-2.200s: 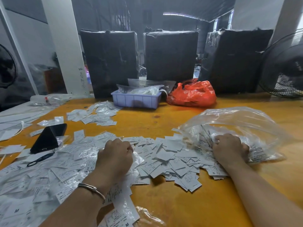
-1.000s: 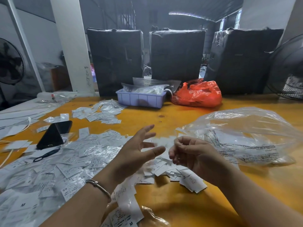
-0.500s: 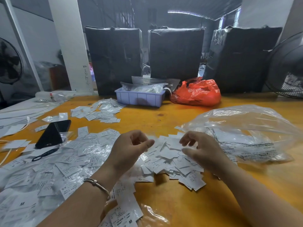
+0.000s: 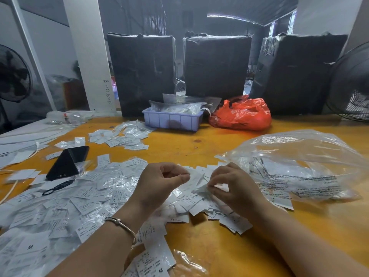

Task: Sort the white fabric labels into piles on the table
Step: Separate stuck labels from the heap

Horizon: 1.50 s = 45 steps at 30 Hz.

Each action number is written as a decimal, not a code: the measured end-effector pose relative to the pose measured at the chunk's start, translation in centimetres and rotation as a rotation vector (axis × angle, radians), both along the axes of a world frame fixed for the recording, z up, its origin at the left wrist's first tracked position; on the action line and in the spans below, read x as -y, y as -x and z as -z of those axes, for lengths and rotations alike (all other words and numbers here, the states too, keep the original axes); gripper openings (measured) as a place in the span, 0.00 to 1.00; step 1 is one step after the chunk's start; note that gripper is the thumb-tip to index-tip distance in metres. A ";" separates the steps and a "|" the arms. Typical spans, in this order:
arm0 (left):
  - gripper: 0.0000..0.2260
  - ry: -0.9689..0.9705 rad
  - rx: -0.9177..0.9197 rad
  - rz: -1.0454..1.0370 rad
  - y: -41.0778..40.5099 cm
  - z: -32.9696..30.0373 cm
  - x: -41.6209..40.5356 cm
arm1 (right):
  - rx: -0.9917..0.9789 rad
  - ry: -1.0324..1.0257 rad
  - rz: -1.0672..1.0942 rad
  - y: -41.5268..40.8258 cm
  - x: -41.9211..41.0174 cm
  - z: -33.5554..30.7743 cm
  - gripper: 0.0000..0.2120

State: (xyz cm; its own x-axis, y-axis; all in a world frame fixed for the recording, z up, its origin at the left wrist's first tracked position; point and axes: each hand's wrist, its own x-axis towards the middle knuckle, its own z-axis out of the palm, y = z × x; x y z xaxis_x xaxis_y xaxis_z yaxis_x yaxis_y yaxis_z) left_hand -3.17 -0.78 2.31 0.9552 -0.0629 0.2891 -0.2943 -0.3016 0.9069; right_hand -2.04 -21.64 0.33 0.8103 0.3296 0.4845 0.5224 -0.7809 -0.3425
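The orange table is lying bare along its near right side and across a broad middle band between the label heaps and the far row of things, while its left half is sitting under a wide spread of white fabric labels running out to the left edge. A smaller heap of labels is lying under and between the two hands, and a third, smaller scatter is resting farther back on the left. The left hand is hovering over the middle heap with its fingers curled inward and the thumb pointing right; whether it is pinching anything I cannot tell. The right hand is just beside it, close but apart, pinching a crumpled white label between its fingertips. To the right, a clear plastic bag is lying open toward the hands, holding more printed labels and taking up much of the right side. At the far edge, a lilac plastic tray is holding clear packets, and an orange plastic bag is sitting just beside it on the right. Three black wrapped bundles are standing behind them, closing off the back. A dark phone and a black clip are resting among the left labels.
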 end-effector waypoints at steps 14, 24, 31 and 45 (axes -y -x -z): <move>0.02 0.039 0.018 0.052 0.2 -0.1 0.3 | -0.443 -0.973 -0.067 0.9 0.8 -1.8 0.05; 0.04 0.038 0.013 0.153 0.5 -0.3 0.6 | -0.311 -0.499 -0.156 1.9 -0.5 -2.2 0.07; 0.07 0.046 0.013 0.207 0.5 -0.4 0.6 | -0.359 -0.515 -0.239 2.2 -1.4 -1.8 0.08; 0.12 0.049 -0.003 0.222 0.7 -0.5 0.6 | -0.406 -0.816 -0.242 2.1 -0.3 -2.3 0.12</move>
